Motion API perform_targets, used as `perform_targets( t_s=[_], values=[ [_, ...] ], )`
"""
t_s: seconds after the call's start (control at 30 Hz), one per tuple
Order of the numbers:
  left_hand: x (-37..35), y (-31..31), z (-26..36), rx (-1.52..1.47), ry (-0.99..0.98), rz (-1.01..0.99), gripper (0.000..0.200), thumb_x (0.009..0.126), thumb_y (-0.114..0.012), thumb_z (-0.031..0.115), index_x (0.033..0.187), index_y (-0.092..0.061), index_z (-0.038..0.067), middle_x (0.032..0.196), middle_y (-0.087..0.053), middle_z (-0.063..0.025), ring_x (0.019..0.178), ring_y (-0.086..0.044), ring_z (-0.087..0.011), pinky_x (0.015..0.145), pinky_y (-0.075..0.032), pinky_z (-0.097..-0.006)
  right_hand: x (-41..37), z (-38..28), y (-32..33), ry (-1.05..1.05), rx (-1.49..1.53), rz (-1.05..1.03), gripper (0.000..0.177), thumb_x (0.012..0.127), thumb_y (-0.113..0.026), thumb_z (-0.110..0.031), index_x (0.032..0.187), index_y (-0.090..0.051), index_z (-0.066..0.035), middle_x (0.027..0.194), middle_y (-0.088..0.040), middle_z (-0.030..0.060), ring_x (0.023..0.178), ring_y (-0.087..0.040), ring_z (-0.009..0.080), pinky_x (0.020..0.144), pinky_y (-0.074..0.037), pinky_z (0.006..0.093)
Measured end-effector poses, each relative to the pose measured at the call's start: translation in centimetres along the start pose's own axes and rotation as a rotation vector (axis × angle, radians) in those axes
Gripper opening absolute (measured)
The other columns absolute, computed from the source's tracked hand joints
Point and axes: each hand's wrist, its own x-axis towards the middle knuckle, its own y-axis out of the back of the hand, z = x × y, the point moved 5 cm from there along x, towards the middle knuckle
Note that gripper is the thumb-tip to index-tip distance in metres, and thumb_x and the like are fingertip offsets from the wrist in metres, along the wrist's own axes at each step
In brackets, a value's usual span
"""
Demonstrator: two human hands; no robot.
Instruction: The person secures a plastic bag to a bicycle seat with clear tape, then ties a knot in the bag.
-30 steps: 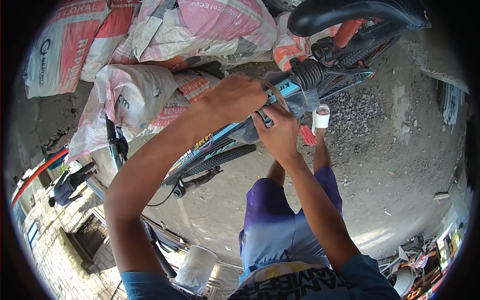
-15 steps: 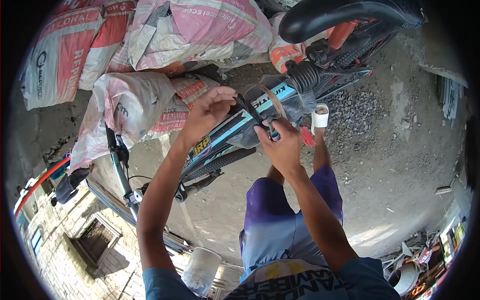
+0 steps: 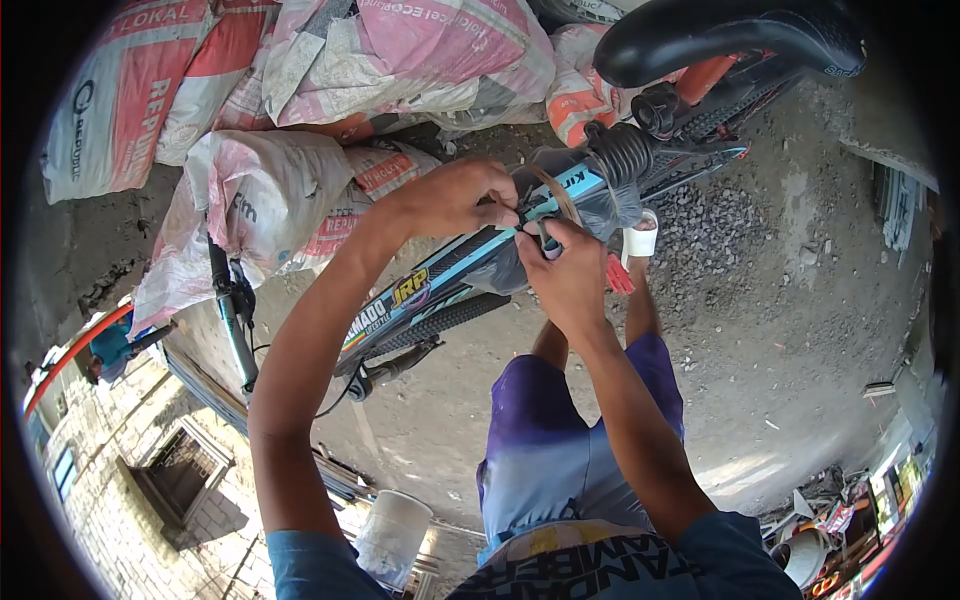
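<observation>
A bicycle frame (image 3: 455,258), black and light blue with a "JRP" sticker, stretches across the middle under both hands. Over its top tube, my left hand (image 3: 465,200) reaches in with bent, closed fingers, the tips meeting those of the other hand; what it pinches is hidden. My right hand (image 3: 572,275) has thumb and forefinger closed on a dark strip, mostly covered now, and a blue-grey loop (image 3: 549,243) shows beside the forefinger. Clear plastic (image 3: 497,272) and a brown strip (image 3: 556,192) wrap the tube nearby. A black coiled cable (image 3: 620,153) sits below the saddle (image 3: 730,40).
Printed cement sacks (image 3: 410,60) are piled behind the bicycle, one sack (image 3: 270,190) lying by the handlebar (image 3: 233,325). Gravel (image 3: 705,228) covers ground at right. A red object (image 3: 619,275) shows near my foot in a white slipper (image 3: 640,240). A whitish bucket (image 3: 393,535) stands lower left.
My left hand has come down and right from beside the dark strip, its raised fingers now closed at my right fingertips. The strip, plainly visible before, is mostly covered. My right hand barely moved.
</observation>
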Motion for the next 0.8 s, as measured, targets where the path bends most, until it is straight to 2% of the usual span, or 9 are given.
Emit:
perform_targets(
  t_s=[0.1,0.2,0.33,0.43,0.53,0.57,0.67,0.7,0.8],
  values=[
    [-0.3,0.3,-1.2,-0.328,0.077,-0.002,0.016,0.077,-0.068,0.009,0.089,-0.062,-0.002,0.090,-0.060,-0.0150,0.087,-0.059,-0.0314,0.078,-0.046,-0.0399,0.9,-1.1,0.2,-0.096,-0.142,-0.133,0.016,0.076,-0.068,-0.014,0.078,-0.062,0.001,0.074,-0.063,0.0168,0.066,-0.063,0.0330,0.062,-0.048,0.0397],
    [-0.4,0.9,-0.1,-0.010,-0.123,0.045,0.017,0.080,-0.063,0.004,0.095,-0.060,-0.003,0.094,-0.060,-0.0161,0.088,-0.060,-0.0302,0.078,-0.046,-0.0395,1.4,-1.2,0.2,-0.111,-0.174,-0.224,0.015,0.075,-0.066,-0.014,0.077,-0.061,0.000,0.073,-0.063,0.0168,0.067,-0.063,0.0348,0.062,-0.049,0.0413],
    [-0.3,0.6,0.6,0.242,-0.079,0.094,0.019,0.079,-0.063,0.000,0.097,-0.059,-0.004,0.096,-0.059,-0.0179,0.088,-0.060,-0.0301,0.078,-0.046,-0.0405,1.3,0.0,0.6,-0.086,0.079,-0.238,0.014,0.075,-0.066,-0.013,0.078,-0.061,-0.001,0.072,-0.063,0.0160,0.064,-0.061,0.0344,0.061,-0.049,0.0390],
    [-0.5,-0.2,-0.2,0.160,-0.045,0.172,0.023,0.076,-0.062,-0.004,0.098,-0.057,-0.004,0.097,-0.058,-0.0171,0.089,-0.060,-0.0291,0.077,-0.047,-0.0408,0.8,0.9,0.8,0.026,0.153,-0.173,0.013,0.077,-0.067,-0.011,0.079,-0.060,-0.001,0.069,-0.061,0.0121,0.059,-0.060,0.0259,0.059,-0.047,0.0334],
    [-1.0,-0.5,-1.4,-0.125,-0.061,0.154,0.025,0.074,-0.057,-0.010,0.098,-0.055,-0.003,0.097,-0.057,-0.0150,0.090,-0.060,-0.0279,0.076,-0.047,-0.0395,-1.1,2.9,1.1,-0.148,0.451,-0.265,0.012,0.080,-0.067,-0.009,0.080,-0.058,-0.001,0.068,-0.058,0.0058,0.059,-0.053,0.0126,0.057,-0.043,0.0273],
    [-1.1,-0.6,-2.0,-0.187,-0.091,0.143,0.025,0.074,-0.055,-0.012,0.097,-0.054,-0.003,0.096,-0.056,-0.0143,0.089,-0.060,-0.0273,0.077,-0.047,-0.0384,-1.8,3.4,1.3,-0.213,0.505,-0.310,0.013,0.082,-0.068,-0.009,0.080,-0.058,-0.001,0.070,-0.055,-0.0004,0.064,-0.047,0.0047,0.056,-0.038,0.0221],
    [-1.1,-0.8,-2.1,-0.118,-0.133,0.126,0.029,0.072,-0.050,-0.015,0.097,-0.051,-0.001,0.094,-0.055,-0.0124,0.085,-0.058,-0.0247,0.078,-0.047,-0.0356,-3.9,5.7,1.5,-0.226,0.758,-0.340,0.014,0.083,-0.069,-0.010,0.080,-0.058,-0.001,0.073,-0.056,-0.0025,0.066,-0.047,0.0032,0.057,-0.037,0.0202],
    [-1.2,-0.7,-2.0,-0.048,-0.140,0.126,0.031,0.071,-0.049,-0.015,0.098,-0.050,0.000,0.093,-0.055,-0.0117,0.084,-0.057,-0.0237,0.078,-0.046,-0.0348,-4.9,6.2,1.7,-0.378,0.896,-0.350,0.015,0.082,-0.070,-0.010,0.080,-0.058,-0.001,0.073,-0.054,-0.0036,0.066,-0.046,0.0035,0.059,-0.036,0.0196],
    [-1.8,-1.3,-2.4,0.037,-0.043,0.236,0.030,0.076,-0.049,-0.013,0.102,-0.047,0.001,0.090,-0.054,-0.0092,0.082,-0.054,-0.0188,0.080,-0.045,-0.0327,-6.7,8.0,2.1,-0.369,0.733,-0.489,0.016,0.082,-0.070,-0.012,0.081,-0.059,-0.001,0.071,-0.052,-0.0041,0.065,-0.044,0.0040,0.058,-0.036,0.0206]
  ],
)
